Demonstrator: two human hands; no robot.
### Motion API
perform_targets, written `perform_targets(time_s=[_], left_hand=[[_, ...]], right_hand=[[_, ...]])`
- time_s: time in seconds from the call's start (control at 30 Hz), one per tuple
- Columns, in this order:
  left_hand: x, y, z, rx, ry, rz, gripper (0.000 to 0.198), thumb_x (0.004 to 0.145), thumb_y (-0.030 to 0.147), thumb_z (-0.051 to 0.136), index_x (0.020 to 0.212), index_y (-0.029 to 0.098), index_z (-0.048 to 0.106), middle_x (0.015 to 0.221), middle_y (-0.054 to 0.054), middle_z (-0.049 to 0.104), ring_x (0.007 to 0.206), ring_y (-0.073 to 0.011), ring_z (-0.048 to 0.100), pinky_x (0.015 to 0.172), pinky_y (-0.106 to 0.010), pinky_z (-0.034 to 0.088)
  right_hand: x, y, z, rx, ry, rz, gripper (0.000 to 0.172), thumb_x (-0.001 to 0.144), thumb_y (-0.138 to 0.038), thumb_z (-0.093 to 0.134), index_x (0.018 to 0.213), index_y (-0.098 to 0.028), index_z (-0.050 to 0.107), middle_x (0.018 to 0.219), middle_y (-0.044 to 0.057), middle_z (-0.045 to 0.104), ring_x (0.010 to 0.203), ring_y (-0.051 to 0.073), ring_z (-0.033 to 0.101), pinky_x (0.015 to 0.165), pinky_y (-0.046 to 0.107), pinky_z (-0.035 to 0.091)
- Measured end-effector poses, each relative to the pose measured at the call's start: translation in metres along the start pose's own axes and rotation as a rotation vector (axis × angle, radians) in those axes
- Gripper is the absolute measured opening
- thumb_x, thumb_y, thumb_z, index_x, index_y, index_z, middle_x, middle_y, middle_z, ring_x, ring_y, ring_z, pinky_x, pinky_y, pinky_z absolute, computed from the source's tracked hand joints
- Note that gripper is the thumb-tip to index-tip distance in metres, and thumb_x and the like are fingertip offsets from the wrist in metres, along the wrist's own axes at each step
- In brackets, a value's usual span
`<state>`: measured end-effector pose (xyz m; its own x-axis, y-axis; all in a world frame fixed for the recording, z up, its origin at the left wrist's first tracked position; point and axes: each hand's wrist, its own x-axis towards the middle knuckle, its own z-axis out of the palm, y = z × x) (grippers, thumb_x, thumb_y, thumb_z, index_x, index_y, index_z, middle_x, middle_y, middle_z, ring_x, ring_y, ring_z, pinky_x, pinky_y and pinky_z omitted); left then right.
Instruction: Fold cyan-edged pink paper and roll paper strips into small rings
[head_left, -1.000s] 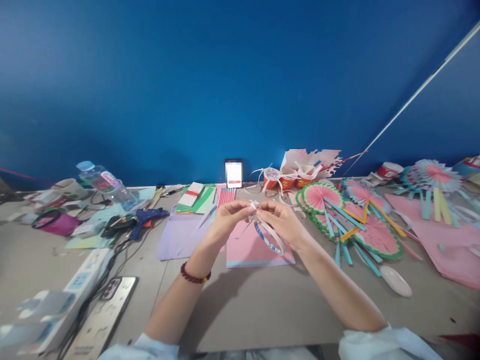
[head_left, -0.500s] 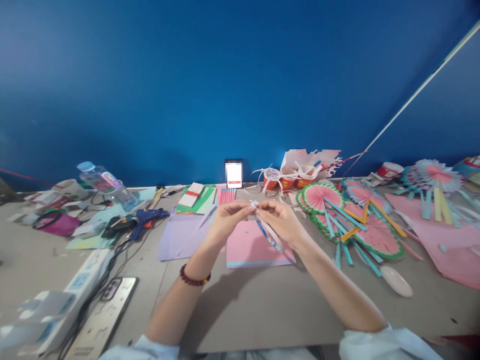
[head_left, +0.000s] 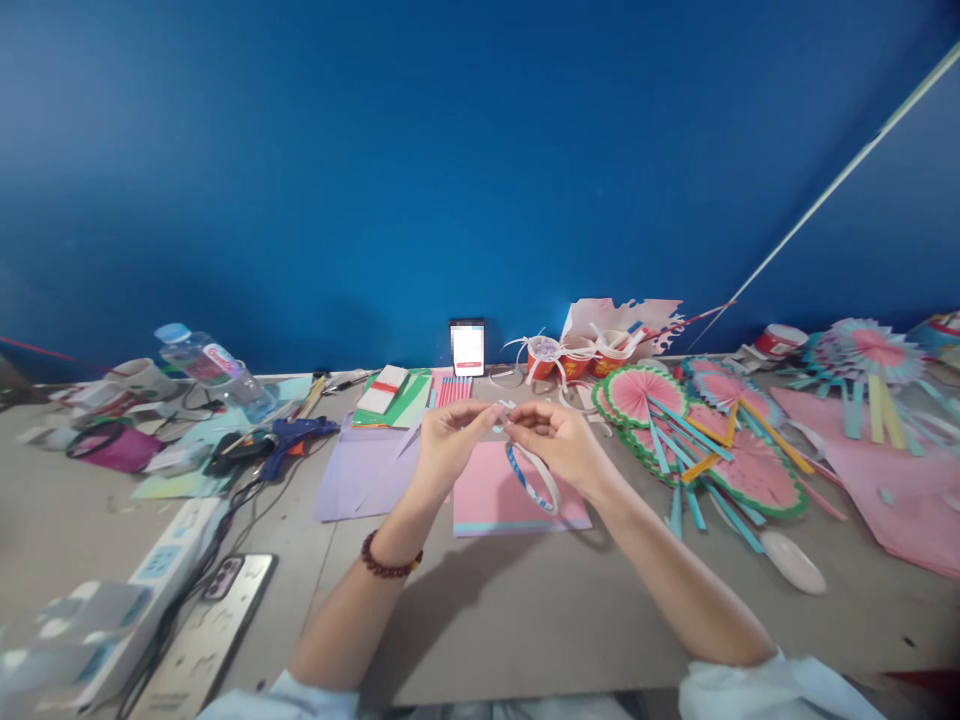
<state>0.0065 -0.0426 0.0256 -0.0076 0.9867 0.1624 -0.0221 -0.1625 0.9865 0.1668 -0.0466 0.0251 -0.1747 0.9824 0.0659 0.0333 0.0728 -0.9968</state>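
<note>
My left hand and my right hand meet above a pink paper sheet in the middle of the grey table. Both pinch the top of a thin white paper strip with blue print on its inner side. The strip curls into a loop that hangs down under my right hand. A dark red bead bracelet is on my left wrist.
A lilac sheet lies left of the pink one. A blue glue gun, a water bottle, a power strip and a phone sit at the left. Watermelon paper fans and red paper cups lie at the right.
Both hands have shifted slightly left and up with the strip. The loop has turned so its blue inner side shows more.
</note>
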Motion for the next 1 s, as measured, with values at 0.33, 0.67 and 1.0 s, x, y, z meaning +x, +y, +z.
perform_targets(time_s=[0.33, 0.67, 1.0], left_hand=[[0.0025, 0.0027, -0.0031, 0.002, 0.000, -0.012, 0.024, 0.069, 0.042, 0.077, 0.067, 0.018, 0.075, 0.070, -0.006, 0.073, 0.070, -0.0190, 0.067, 0.066, -0.028, 0.053], [0.0046, 0.0024, -0.0052, 0.001, -0.009, -0.040, 0.027, 0.067, 0.045, 0.077, 0.064, 0.019, 0.075, 0.066, -0.006, 0.072, 0.066, -0.0189, 0.067, 0.062, -0.029, 0.053], [0.0052, 0.0023, -0.0060, -0.001, 0.007, -0.061, 0.026, 0.066, 0.045, 0.077, 0.064, 0.019, 0.075, 0.067, -0.006, 0.073, 0.066, -0.0178, 0.065, 0.059, -0.026, 0.048]], right_hand=[[-0.0047, -0.0088, -0.0019, -0.009, 0.023, 0.035, 0.039, 0.069, -0.039, 0.075, 0.099, -0.019, 0.061, 0.067, -0.003, 0.064, 0.056, 0.011, 0.056, 0.051, 0.023, 0.045], [-0.0009, -0.0016, -0.0020, 0.059, -0.013, 0.053, 0.029, 0.069, -0.040, 0.074, 0.086, -0.017, 0.069, 0.080, 0.004, 0.071, 0.058, 0.012, 0.060, 0.047, 0.023, 0.046], [-0.0010, -0.0047, -0.0013, 0.077, -0.004, 0.063, 0.024, 0.068, -0.039, 0.075, 0.078, -0.018, 0.068, 0.066, 0.001, 0.066, 0.053, 0.010, 0.057, 0.043, 0.022, 0.043]])
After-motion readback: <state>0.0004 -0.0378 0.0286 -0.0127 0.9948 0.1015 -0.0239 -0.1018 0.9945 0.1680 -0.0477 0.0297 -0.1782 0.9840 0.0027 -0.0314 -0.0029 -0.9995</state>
